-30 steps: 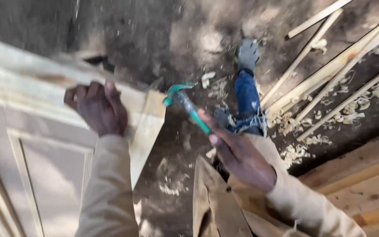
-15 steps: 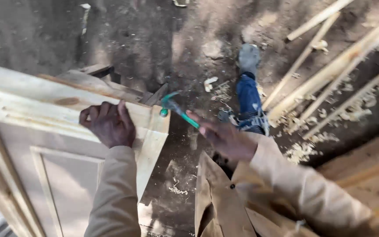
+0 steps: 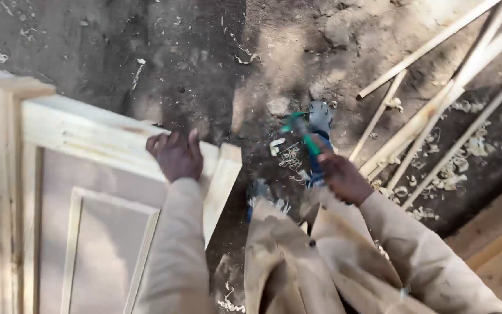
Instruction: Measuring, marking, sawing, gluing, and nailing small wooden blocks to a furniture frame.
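My left hand rests flat on the top rail of a pale wooden panelled door, fingers spread over its edge near the right corner. My right hand is closed round the green handle of a hammer, held out over the dirt to the right of the door, head pointing up and left and blurred. Tan coat sleeves cover both arms. A shoe and blue trouser leg show beyond the hammer.
Several long thin wooden strips lie on the dirt at the right among wood shavings. Timber planks lie at the lower right corner. Dark earth with scattered shavings fills the top.
The view has shifted, so the door now sits more to the left. The hammer hand has moved right and away from the door corner; the left hand stays on the rail.
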